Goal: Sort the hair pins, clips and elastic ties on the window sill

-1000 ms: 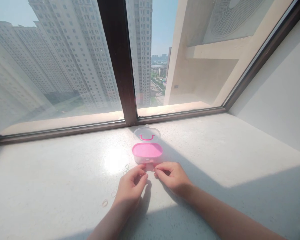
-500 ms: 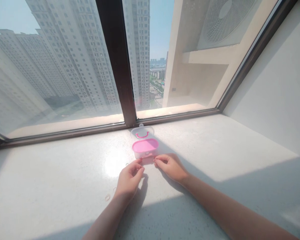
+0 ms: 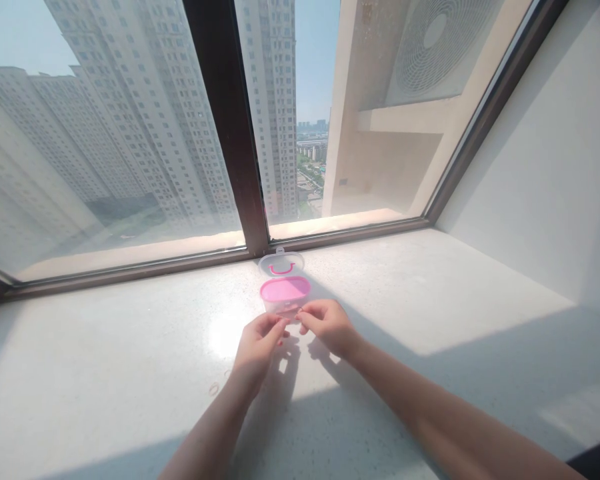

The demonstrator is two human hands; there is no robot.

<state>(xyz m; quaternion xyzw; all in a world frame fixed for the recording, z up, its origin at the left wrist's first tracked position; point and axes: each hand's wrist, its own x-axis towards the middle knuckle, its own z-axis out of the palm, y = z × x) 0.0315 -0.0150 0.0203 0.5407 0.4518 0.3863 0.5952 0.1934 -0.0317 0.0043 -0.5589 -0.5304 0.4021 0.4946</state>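
Just in front of a small pink and clear plastic box [image 3: 286, 291], my two hands are close together above the sill. The box stands with its clear lid [image 3: 281, 264] tipped back, a pink handle on it. My left hand [image 3: 261, 339] pinches with thumb and forefinger; whatever lies between the tips is too small to name. My right hand [image 3: 330, 325] is also closed in a pinch, its fingertips almost meeting the left ones, and its contents cannot be made out. A small pale ring [image 3: 214, 388] lies on the sill left of my left wrist.
The white speckled windowsill [image 3: 130, 360] carries bright sun and the shadows of my arms. Behind the box runs the dark window frame [image 3: 256, 227]. A white wall [image 3: 540, 193] bounds the right side.
Both hands have risen a little off the sill and come closer together, the right one moving left. The view has shifted slightly; the box stays in place.
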